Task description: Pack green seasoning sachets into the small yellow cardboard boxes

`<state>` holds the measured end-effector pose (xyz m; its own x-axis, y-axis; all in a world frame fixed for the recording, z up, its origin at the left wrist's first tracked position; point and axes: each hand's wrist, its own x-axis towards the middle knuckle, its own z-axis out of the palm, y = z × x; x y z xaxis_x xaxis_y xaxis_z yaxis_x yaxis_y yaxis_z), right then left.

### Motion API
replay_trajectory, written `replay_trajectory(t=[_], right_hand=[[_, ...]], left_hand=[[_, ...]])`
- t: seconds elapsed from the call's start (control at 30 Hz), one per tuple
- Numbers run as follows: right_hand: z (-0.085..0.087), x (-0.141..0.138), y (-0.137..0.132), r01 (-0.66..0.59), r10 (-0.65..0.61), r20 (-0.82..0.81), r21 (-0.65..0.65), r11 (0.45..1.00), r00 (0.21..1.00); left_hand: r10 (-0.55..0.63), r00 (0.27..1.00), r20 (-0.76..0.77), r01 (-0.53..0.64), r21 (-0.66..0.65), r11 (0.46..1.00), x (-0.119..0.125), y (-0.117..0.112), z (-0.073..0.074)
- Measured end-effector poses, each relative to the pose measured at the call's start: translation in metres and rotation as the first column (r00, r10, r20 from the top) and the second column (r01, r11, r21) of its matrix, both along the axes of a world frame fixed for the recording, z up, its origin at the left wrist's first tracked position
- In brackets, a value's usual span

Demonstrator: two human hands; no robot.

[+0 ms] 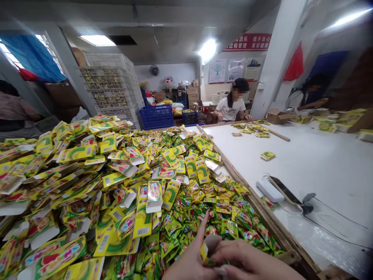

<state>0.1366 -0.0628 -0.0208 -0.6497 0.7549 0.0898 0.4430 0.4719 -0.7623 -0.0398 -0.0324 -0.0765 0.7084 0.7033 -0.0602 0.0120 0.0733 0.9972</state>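
At the bottom middle, my left hand (186, 259) and my right hand (247, 257) meet around a small yellow carton (204, 252) with a grey-white flap standing up. The index finger of my left hand points forward while its other fingers stay mostly hidden. My right hand has its fingers curled in against the carton, covering most of it. Beneath and beyond my hands lies a heap of small green sachets (186, 217). A large pile of flattened and partly opened yellow cartons (75, 153) rises to the left.
A wooden rail (244, 182) borders the heap on the right. On the white table (326, 163) beyond are a phone (284, 189), a white power bank (269, 190) and cables. Co-workers sit at the far side. A blue crate (157, 116) and stacked white crates (107, 85) stand behind.
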Motion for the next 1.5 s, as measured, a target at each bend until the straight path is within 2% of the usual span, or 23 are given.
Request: replay_trajectory(t=[0.1, 0.17, 0.2, 0.23, 0.27, 0.3, 0.33, 0.37, 0.4, 0.43, 0.5, 0.57, 0.67, 0.8, 0.93, 0.97, 1.03, 1.1, 1.17, 1.27, 1.33, 1.43, 1.5], right_hand=[[0.005, 0.013, 0.007, 0.061, -0.061, -0.003, 0.012, 0.998, 0.998], [0.005, 0.035, 0.026, 0.173, -0.173, -0.015, 0.093, 0.98, 0.985], [0.005, 0.05, 0.04, 0.278, -0.277, -0.026, 0.156, 0.948, 0.96], [0.005, 0.066, 0.054, 0.417, -0.423, -0.026, 0.226, 0.88, 0.906], [0.004, 0.082, 0.067, 0.563, -0.583, -0.035, 0.317, 0.764, 0.811], [0.002, 0.096, 0.08, 0.667, -0.719, -0.042, 0.413, 0.62, 0.694], [-0.002, 0.107, 0.09, 0.692, -0.783, -0.043, 0.5, 0.521, 0.621], [-0.008, 0.113, 0.098, 0.67, -0.8, -0.02, 0.559, 0.488, 0.6], [-0.017, 0.114, 0.103, 0.615, -0.784, 0.027, 0.602, 0.508, 0.621], [-0.027, 0.111, 0.106, 0.537, -0.741, 0.094, 0.629, 0.562, 0.665], [-0.052, 0.095, 0.106, 0.389, -0.655, 0.231, 0.647, 0.656, 0.72], [-0.074, 0.075, 0.102, 0.333, -0.643, 0.306, 0.658, 0.676, 0.702], [-0.093, 0.059, 0.097, 0.378, -0.689, 0.295, 0.662, 0.647, 0.662], [-0.096, 0.063, 0.091, 0.439, -0.683, 0.218, 0.623, 0.647, 0.697], [-0.096, 0.066, 0.083, 0.565, -0.707, 0.08, 0.54, 0.624, 0.703], [-0.096, 0.063, 0.08, 0.629, -0.713, 0.004, 0.466, 0.622, 0.702], [-0.093, 0.052, 0.075, 0.724, -0.694, -0.207, 0.172, 0.668, 0.689], [-0.088, 0.036, 0.07, 0.65, -0.658, -0.41, -0.182, 0.737, 0.631], [-0.083, 0.02, 0.069, 0.528, -0.636, -0.496, -0.357, 0.77, 0.591], [-0.077, 0.0, 0.071, 0.514, -0.628, -0.53, -0.366, 0.776, 0.57], [-0.075, -0.009, 0.075, 0.531, -0.635, -0.549, -0.361, 0.766, 0.543], [-0.076, -0.018, 0.079, 0.524, -0.651, -0.566, -0.398, 0.753, 0.505], [-0.076, -0.022, 0.078, 0.543, -0.644, -0.57, -0.368, 0.755, 0.51]], left_hand=[[-0.013, 1.0, -0.023, 0.014, 0.035, 0.999, 0.005, 0.006, 0.009], [0.1, 0.984, -0.148, -0.065, 0.229, 0.971, 0.0, 0.019, 0.013], [0.213, 0.95, -0.227, -0.115, 0.38, 0.918, -0.006, 0.029, 0.013], [0.352, 0.888, -0.295, -0.15, 0.538, 0.829, -0.013, 0.039, 0.011], [0.493, 0.797, -0.35, -0.15, 0.676, 0.721, -0.02, 0.05, 0.007], [0.611, 0.688, -0.392, -0.118, 0.77, 0.627, -0.028, 0.061, 0.002], [0.696, 0.585, -0.416, -0.074, 0.828, 0.556, -0.035, 0.07, -0.005], [0.743, 0.513, -0.429, -0.022, 0.859, 0.512, -0.042, 0.076, -0.012], [0.766, 0.472, -0.437, 0.026, 0.875, 0.483, -0.046, 0.081, -0.019], [0.77, 0.463, -0.439, 0.067, 0.884, 0.463, -0.05, 0.083, -0.024], [0.753, 0.494, -0.435, 0.119, 0.891, 0.438, -0.053, 0.081, -0.03], [0.736, 0.521, -0.433, 0.114, 0.89, 0.442, -0.051, 0.075, -0.029], [0.698, 0.556, -0.451, 0.072, 0.863, 0.501, -0.048, 0.069, -0.022], [0.65, 0.645, -0.401, -0.012, 0.846, 0.534, -0.048, 0.069, -0.012], [0.638, 0.723, -0.264, -0.292, 0.721, 0.629, -0.045, 0.079, -0.012], [0.641, 0.729, -0.241, -0.347, 0.676, 0.65, -0.044, 0.082, -0.014], [0.644, 0.734, -0.217, -0.403, 0.624, 0.67, -0.039, 0.088, -0.02], [0.621, 0.757, -0.203, -0.415, 0.584, 0.697, -0.033, 0.092, -0.024], [0.581, 0.793, -0.181, -0.431, 0.507, 0.746, -0.028, 0.092, -0.024], [0.532, 0.838, -0.123, -0.469, 0.337, 0.816, -0.021, 0.088, -0.016], [0.509, 0.857, -0.078, -0.474, 0.264, 0.84, -0.019, 0.083, -0.007], [0.511, 0.86, -0.019, -0.492, 0.239, 0.837, -0.018, 0.075, 0.003], [0.548, 0.837, -0.007, -0.533, 0.217, 0.818, -0.017, 0.07, 0.004]])
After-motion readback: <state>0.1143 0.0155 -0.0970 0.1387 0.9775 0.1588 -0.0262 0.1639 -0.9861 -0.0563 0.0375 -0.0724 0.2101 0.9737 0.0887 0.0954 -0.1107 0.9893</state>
